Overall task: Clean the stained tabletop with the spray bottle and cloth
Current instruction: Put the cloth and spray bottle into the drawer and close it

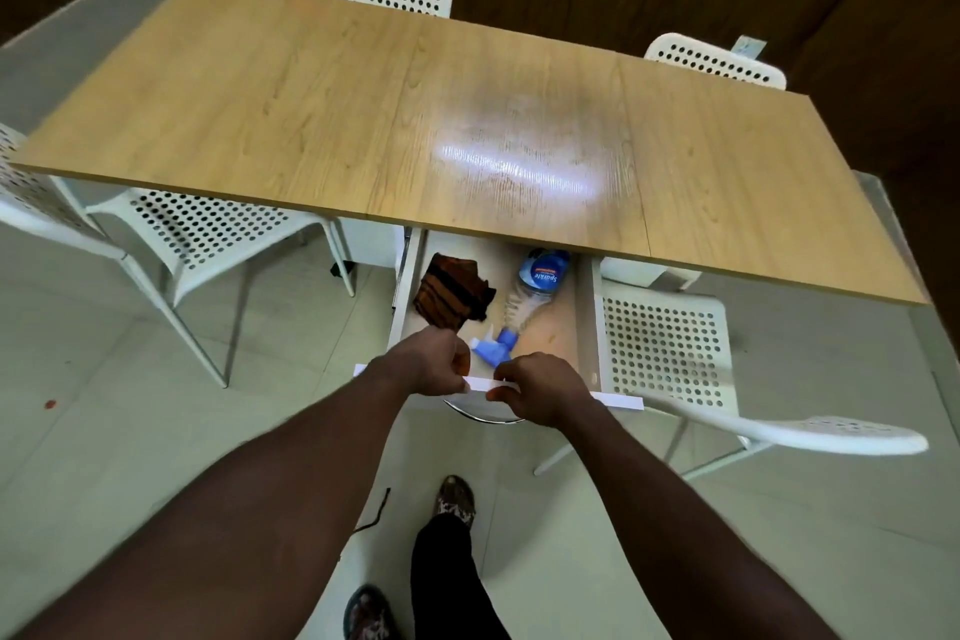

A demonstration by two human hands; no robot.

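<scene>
Gripping the white front edge of an open drawer (587,317) from above: left hand (434,361) and right hand (535,387), side by side, fingers curled over the thin front panel, both clenched on it. Just beyond the knuckles, at 12 o'clock from the hands, lying flat inside the drawer: spray bottle (530,294), clear body with a blue label, blue trigger head pointing back toward the hands and nearly touching the left thumb. At 10 o'clock from the bottle, in the drawer's left half: folded brown striped cloth (452,294), close beside the bottle but apart from it. Directly above, overhanging the drawer's far end: wooden tabletop (311,120), glare patch near centre. Ringing the table: white perforated chairs (670,343) at 3, 9, 12 and 1 o'clock. Underfoot, pale floor tiles (104,431).
</scene>
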